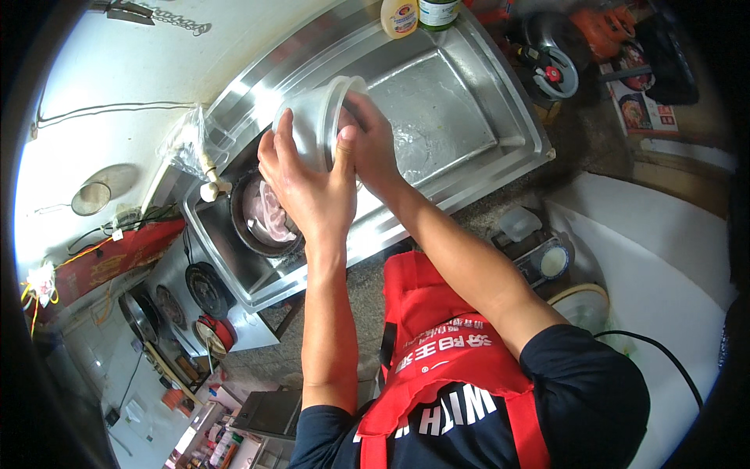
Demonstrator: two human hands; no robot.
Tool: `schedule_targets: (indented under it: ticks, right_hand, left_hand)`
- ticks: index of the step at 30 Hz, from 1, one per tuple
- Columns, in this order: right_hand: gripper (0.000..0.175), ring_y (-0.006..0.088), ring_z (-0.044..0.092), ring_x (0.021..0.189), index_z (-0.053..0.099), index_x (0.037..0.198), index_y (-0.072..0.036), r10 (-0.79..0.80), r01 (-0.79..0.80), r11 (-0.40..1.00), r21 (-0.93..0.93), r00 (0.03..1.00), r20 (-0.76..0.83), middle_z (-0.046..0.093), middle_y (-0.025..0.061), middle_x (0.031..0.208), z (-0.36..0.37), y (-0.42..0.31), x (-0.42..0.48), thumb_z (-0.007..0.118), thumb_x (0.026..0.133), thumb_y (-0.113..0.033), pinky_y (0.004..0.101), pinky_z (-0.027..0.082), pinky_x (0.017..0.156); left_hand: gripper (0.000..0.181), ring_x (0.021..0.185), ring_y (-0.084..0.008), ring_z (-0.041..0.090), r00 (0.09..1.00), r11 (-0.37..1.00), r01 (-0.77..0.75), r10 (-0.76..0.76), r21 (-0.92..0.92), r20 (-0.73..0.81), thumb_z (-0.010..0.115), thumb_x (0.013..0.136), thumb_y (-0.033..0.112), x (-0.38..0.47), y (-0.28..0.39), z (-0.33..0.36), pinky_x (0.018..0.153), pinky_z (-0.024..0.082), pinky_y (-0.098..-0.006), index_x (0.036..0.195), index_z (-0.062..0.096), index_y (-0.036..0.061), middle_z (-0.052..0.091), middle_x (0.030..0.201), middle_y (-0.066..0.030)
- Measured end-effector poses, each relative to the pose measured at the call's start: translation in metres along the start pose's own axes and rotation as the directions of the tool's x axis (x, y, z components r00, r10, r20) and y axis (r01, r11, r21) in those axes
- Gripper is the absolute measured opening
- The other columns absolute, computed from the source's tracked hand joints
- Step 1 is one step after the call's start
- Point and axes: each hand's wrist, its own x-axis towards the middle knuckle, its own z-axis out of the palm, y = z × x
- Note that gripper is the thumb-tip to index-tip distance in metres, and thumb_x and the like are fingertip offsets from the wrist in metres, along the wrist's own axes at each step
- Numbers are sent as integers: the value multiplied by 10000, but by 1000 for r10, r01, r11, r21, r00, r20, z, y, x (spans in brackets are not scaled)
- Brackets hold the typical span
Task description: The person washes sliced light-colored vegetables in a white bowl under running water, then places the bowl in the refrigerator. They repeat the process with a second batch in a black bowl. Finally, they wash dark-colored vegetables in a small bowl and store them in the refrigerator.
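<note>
My left hand (pixel 310 187) grips the outer wall of a round translucent plastic tub (pixel 307 126). The tub is tilted on its side, its rim towards my right hand (pixel 371 143). That hand holds it at the rim, its fingers partly hidden by the plastic. Two rim lines show; whether a second tub is nested inside I cannot tell. Both hands are above a stainless steel double sink (pixel 375 225). Below and left of my left hand, a dark round pot (pixel 237 220) stands in the left basin. Pale pink raw meat (pixel 272 214) lies in it, partly hidden by the hand.
A tap (pixel 214 189) reaches over the left basin beside a clear plastic bag (pixel 190 138). A yellow detergent bottle (pixel 400 17) and a green-filled container (pixel 438 14) stand on the far rim. Right of the sink is an orange gas cylinder (pixel 600 32).
</note>
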Motion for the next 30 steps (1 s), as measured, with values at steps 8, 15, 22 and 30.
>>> schedule_targets:
  ticks: [8, 15, 22, 30]
  right_hand:
    - [351, 146, 652, 1044, 657, 1332, -11, -2, 3, 998, 68, 1000, -17, 722, 75, 1163, -8, -3, 8, 677, 1040, -205, 305, 525, 936]
    - [352, 154, 655, 1050, 641, 1333, 7, 20, -9, 988, 153, 997, -68, 710, 68, 1173, -19, 2, 19, 647, 1053, -207, 317, 538, 935]
    - [524, 205, 684, 1130, 538, 1406, -41, -39, 4, 908, 419, 997, 74, 668, 77, 1292, -44, -3, 28, 631, 1053, -417, 373, 587, 967]
    - [495, 200, 674, 1142, 560, 1398, -40, 67, -35, 935, 352, 995, -80, 671, 83, 1295, -104, 2, 15, 640, 1049, -381, 370, 574, 977]
  left_hand:
    - [849, 1338, -483, 477, 999, 999, -45, 45, 13, 24, 873, 840, 499, 5, 15, 6, 1103, 413, -571, 1476, 550, 38, 473, 1444, -317]
    - [792, 1321, -445, 511, 991, 989, -136, 137, 64, -2, 874, 853, 455, 10, 31, 14, 1121, 424, -524, 1445, 576, 21, 529, 1376, -268]
    - [849, 1225, -498, 501, 976, 976, -219, 219, 17, -17, 913, 762, 426, 15, 50, 24, 1028, 439, -582, 1407, 578, -13, 473, 1394, -346]
    - [880, 1188, -453, 509, 975, 972, -222, 220, -73, -42, 941, 688, 412, 15, 84, 35, 991, 440, -556, 1397, 583, 32, 493, 1350, -301]
